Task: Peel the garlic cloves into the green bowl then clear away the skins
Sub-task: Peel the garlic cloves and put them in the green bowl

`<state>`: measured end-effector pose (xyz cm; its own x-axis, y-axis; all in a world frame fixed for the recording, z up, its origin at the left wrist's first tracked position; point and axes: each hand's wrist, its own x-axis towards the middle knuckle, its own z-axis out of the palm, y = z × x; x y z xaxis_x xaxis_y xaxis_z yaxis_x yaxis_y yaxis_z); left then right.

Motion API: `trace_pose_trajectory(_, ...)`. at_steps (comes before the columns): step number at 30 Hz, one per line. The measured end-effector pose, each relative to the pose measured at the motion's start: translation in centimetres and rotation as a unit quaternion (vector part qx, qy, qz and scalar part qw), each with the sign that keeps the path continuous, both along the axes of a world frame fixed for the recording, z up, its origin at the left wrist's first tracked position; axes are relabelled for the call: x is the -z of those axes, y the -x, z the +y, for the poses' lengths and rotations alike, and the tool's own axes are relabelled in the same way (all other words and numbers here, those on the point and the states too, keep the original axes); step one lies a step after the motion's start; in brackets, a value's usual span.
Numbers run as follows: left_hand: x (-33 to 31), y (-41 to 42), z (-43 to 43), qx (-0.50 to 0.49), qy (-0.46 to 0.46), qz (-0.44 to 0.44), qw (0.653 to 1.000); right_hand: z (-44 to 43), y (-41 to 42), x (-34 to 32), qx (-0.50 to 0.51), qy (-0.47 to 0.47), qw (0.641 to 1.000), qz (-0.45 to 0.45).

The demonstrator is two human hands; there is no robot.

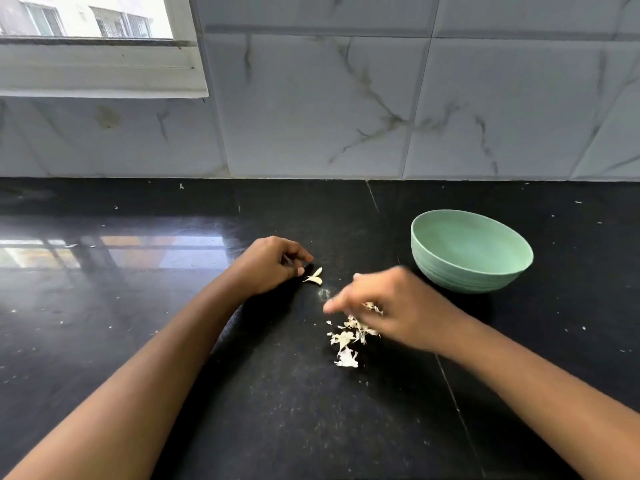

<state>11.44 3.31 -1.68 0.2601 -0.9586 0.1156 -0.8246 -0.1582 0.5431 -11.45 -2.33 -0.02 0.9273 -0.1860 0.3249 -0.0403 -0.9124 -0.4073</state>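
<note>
My left hand (273, 265) rests on the black table (86, 306) at centre frame, fingers curled, thumb tip just beside a partly skinned garlic clove (314, 276); I cannot tell whether it touches it. My right hand (391, 306) is blurred over the pile of skins (349, 337), a scrap at its fingers; grip undeterminable. The green bowl (467, 275) stands upright, right of centre, apart from both.
</note>
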Motion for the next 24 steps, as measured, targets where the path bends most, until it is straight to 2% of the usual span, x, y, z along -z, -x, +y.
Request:
trace_pose_trajectory(2, 0.0, 0.0, 0.0, 0.002, 0.003, 0.002, 1.0, -1.5, -0.9, -0.6, 0.083, -0.069, 0.992, -0.069)
trace_pose_trajectory(3, 0.0, 0.0, 0.0, 0.003, 0.004, 0.003, 1.0, -2.2, -1.7, -0.7, 0.118, -0.076, 0.987, -0.077)
trace_pose_trajectory(5, 0.0, 0.0, 0.1, 0.001, 0.006, 0.002, 1.0, -3.3, -3.8, -0.4, 0.154, -0.048, 0.986, -0.035)
trace_pose_trajectory(10, -0.1, 0.1, 0.2, -0.004, 0.014, -0.011, 1.0, -4.8, -7.3, 0.8, 0.117, 0.031, 0.986, 0.117)
trace_pose_trajectory(13, -0.1, 0.1, 0.2, -0.007, 0.011, -0.014, 1.0, -4.3, -7.1, 0.8, 0.101, 0.064, 0.987, 0.105)
trace_pose_trajectory(17, 0.0, 0.6, 0.0, -0.011, 0.025, -0.033, 0.999, -4.3, -5.4, 1.2, 0.149, 0.135, 0.975, 0.09)
trace_pose_trajectory(20, 0.0, 1.2, 0.1, -0.015, 0.028, -0.049, 0.998, -4.5, -4.0, 1.5, 0.182, 0.153, 0.968, 0.083)
trace_pose_trajectory(22, 0.1, 1.6, 0.1, -0.02, 0.056, -0.048, 0.997, -4.5, -3.2, 1.7, 0.199, 0.112, 0.972, 0.056)
trace_pose_trajectory(24, -0.1, 2.2, 0.2, -0.011, 0.095, -0.02, 0.995, -4.4, -2.6, 1.4, 0.208, -0.016, 0.978, 0.007)
